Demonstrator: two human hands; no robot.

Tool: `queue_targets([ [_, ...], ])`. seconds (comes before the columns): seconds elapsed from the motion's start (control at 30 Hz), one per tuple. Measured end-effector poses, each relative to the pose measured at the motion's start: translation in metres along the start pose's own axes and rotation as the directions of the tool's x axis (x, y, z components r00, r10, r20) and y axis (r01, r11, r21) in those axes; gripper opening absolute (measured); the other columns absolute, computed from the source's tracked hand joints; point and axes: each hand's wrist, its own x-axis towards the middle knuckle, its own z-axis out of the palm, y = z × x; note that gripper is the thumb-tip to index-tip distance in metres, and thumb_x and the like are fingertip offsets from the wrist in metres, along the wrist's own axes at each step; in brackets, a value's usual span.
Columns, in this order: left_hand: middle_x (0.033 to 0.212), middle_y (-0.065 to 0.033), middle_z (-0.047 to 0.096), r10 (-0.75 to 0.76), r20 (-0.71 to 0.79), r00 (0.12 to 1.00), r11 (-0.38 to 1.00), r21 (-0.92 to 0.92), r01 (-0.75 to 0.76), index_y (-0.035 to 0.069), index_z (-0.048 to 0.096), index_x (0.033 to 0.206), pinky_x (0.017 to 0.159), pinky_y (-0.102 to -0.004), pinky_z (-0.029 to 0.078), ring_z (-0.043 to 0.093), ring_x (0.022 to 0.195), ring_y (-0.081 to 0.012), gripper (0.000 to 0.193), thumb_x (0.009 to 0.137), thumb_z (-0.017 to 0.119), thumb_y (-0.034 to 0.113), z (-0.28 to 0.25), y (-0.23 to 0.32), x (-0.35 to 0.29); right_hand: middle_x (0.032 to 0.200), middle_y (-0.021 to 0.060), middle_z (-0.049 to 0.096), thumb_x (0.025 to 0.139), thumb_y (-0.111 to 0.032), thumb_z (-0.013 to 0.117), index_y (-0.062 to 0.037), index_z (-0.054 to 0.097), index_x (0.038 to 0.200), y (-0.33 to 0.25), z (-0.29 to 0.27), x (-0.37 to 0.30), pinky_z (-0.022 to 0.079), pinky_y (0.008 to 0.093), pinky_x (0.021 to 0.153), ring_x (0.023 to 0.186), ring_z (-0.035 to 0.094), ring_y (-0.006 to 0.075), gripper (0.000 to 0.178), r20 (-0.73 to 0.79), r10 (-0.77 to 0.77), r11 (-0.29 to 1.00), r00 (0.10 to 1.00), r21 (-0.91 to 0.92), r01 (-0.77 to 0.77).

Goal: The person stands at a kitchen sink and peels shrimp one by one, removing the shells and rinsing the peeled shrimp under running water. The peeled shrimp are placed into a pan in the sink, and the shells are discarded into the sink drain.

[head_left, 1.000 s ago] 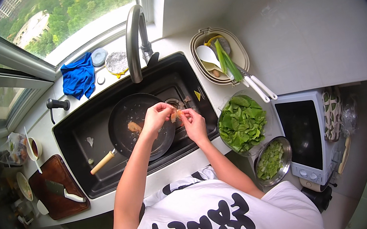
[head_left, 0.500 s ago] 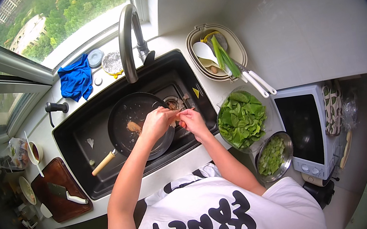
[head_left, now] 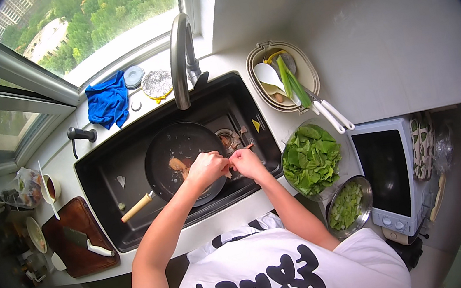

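My left hand (head_left: 208,168) and my right hand (head_left: 247,164) meet over the right edge of a black frying pan (head_left: 173,137). Both are closed, fingertips pinched together around a small pale pinkish piece (head_left: 229,173), mostly hidden by the fingers; its kind is unclear. The pan sits in a black sink (head_left: 109,184), its wooden handle (head_left: 137,207) pointing lower left. Inside it lie pinkish-tan pieces (head_left: 177,164) and small scraps in a little water. Just beyond my hands, reddish-brown scraps lie around the sink drain (head_left: 226,139).
A curved faucet (head_left: 178,63) arches over the sink's far side. On the right stand a bowl of leafy greens (head_left: 310,159), a metal bowl of chopped greens (head_left: 345,205), a microwave (head_left: 385,175) and a beige basin (head_left: 254,61) with utensils. A cleaver (head_left: 75,236) rests on a brown cutting board (head_left: 60,221) at left.
The whole view has shifted slightly, so the sink and counter appear lower and further right. My hands stay pinched together, turned a little, with the fingertips angled more downward.
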Motion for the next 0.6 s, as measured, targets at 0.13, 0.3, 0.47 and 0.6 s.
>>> queue_targets([
  [0.13, 0.079, -0.0097, 0.073, -0.116, -0.059, 0.992, 0.989, -0.095, 0.11, 0.01, 0.078, 0.085, 0.071, -0.0407, 0.059, 0.071, 0.08, -0.0298, 0.013, 0.075, 0.076, 0.018, -0.007, 0.002, 0.0, 0.076, 0.0083, 0.073, 0.1, -0.015, 0.061, -0.0001, 0.071, 0.096, -0.001, -0.005, -0.003, 0.055, 0.0317, 0.066, 0.07, 0.07, 0.0155, 0.019, 0.059, -0.057, 0.998, 0.997, 0.038, 0.055],
  [0.3, 0.082, -0.0114, 0.075, -0.202, -0.042, 0.979, 0.958, -0.218, 0.188, 0.007, 0.079, 0.089, 0.075, -0.0417, 0.059, 0.072, 0.084, -0.0304, 0.012, 0.083, 0.078, 0.017, -0.023, 0.011, -0.002, 0.079, 0.004, 0.068, 0.105, -0.015, 0.06, -0.0025, 0.061, 0.104, 0.013, -0.005, 0.001, 0.05, 0.0265, 0.061, 0.067, 0.062, 0.0105, 0.012, 0.12, -0.081, 0.967, 0.989, 0.252, 0.049],
  [0.47, 0.088, -0.0128, 0.076, -0.086, -0.1, 0.991, 0.982, -0.175, 0.068, 0.005, 0.076, 0.092, 0.077, -0.0426, 0.06, 0.072, 0.087, -0.0318, 0.01, 0.089, 0.074, 0.014, -0.02, 0.006, -0.006, 0.079, 0.0008, 0.065, 0.107, -0.016, 0.06, -0.0054, 0.058, 0.103, -0.004, -0.018, -0.008, 0.045, 0.0201, 0.058, 0.066, 0.058, 0.0061, 0.012, 0.242, -0.084, 0.947, 0.967, 0.32, 0.002],
  [0.6, 0.094, -0.0133, 0.076, -0.213, -0.092, 0.973, 0.939, -0.293, 0.178, 0.004, 0.075, 0.099, 0.075, -0.0379, 0.06, 0.073, 0.085, -0.0304, 0.012, 0.091, 0.072, 0.013, -0.013, 0.004, -0.009, 0.08, 0.0001, 0.063, 0.109, -0.02, 0.06, -0.0071, 0.058, 0.104, 0.0, -0.025, -0.011, 0.044, 0.0194, 0.057, 0.065, 0.055, 0.0055, 0.014, 0.304, -0.11, 0.887, 0.946, 0.46, -0.045],
])
